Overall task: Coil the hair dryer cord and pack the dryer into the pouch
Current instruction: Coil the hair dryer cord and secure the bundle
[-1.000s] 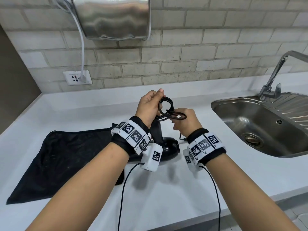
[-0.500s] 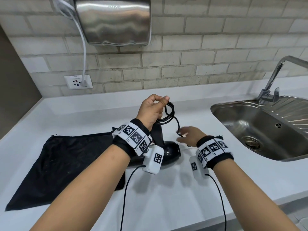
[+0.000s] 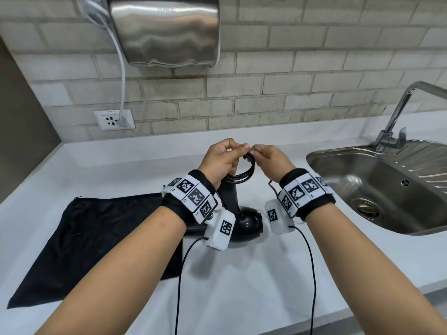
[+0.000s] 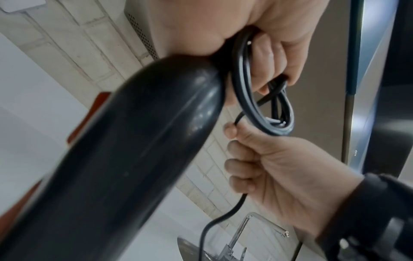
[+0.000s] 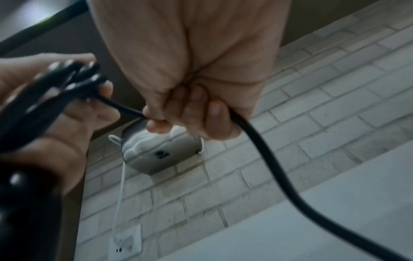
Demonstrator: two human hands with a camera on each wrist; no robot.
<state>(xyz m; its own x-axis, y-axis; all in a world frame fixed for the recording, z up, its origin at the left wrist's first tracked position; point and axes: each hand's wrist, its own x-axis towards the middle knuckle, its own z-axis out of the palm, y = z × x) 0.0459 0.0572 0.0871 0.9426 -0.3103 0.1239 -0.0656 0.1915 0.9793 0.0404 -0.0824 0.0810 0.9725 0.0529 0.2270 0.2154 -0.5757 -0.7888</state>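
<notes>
At the centre of the head view we are midway through coiling: our left hand [image 3: 223, 158] curls its fingers round a small bundle of black cord [image 3: 244, 175] loops, and our right hand [image 3: 268, 158] pinches the loose run of the same cord just beside it, fingers closed on the strand. The two hands almost touch above the white desk [image 3: 242, 274]. Below them, at mid-frame, the black hair dryer [image 3: 242, 221] stands with its handle up toward the left hand and its body down on the desk. The black pouch [image 3: 96, 235] lies flat at lower left, touching the dryer and partly hidden by our left forearm. We judge the next move calls for laying this strand onto the bundle as another loop, keeping the earlier loops from springing loose. Packing has not begun.
</notes>
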